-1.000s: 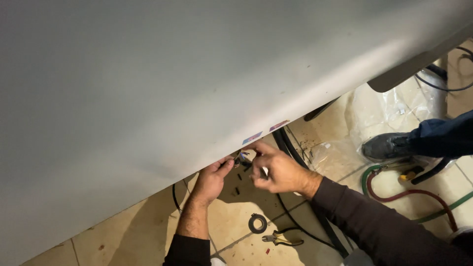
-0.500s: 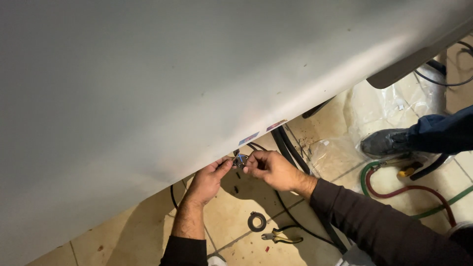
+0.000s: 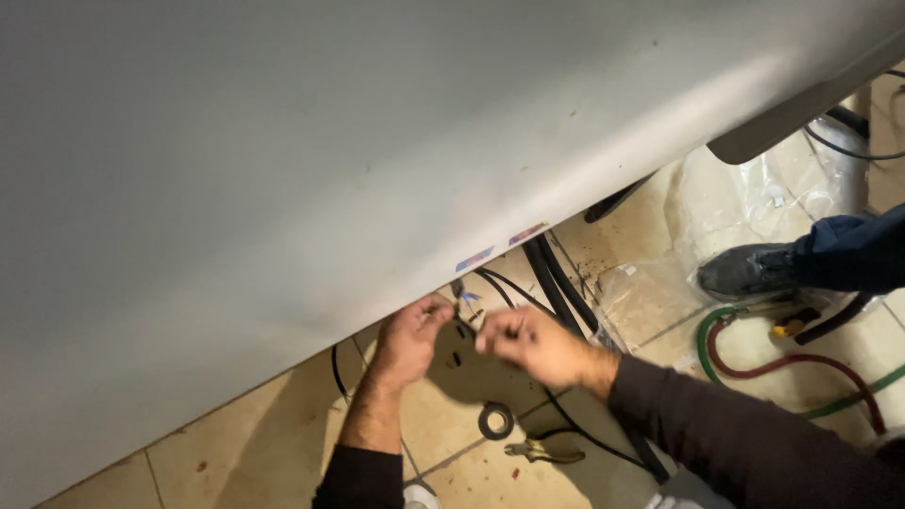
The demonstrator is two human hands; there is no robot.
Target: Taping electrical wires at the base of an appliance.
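The left hand (image 3: 410, 337) is reaching up to the lower edge of a large grey panel (image 3: 311, 160), its fingertips pinched together on a short bundle of thin wire ends (image 3: 464, 303) that is sticking out just below that edge. The right hand (image 3: 530, 344) is hovering just to the right of that pinch, fingers curled inward with the thumb and forefinger drawn close; it is blurred, so I cannot tell whether it is closing on a wire or holding nothing. The wire ends are sitting between the two hands, touching the left fingertips and close to the right ones.

Directly below the grip, on the tiled floor (image 3: 245, 452), a roll of black electrical tape (image 3: 496, 420) is lying flat, and just beyond it toward the person a pair of pliers (image 3: 542, 452) is resting with its handles pointing right. Thick black cables (image 3: 556, 278) are running out from under the panel just right of the grip and crossing the floor beneath the right forearm. Farther right, well apart from the hands, clear plastic sheeting (image 3: 660, 292) is lying crumpled, with a green and red hose pair (image 3: 782, 368) looping past it. Another person's dark shoe (image 3: 749, 271) is standing on the plastic.
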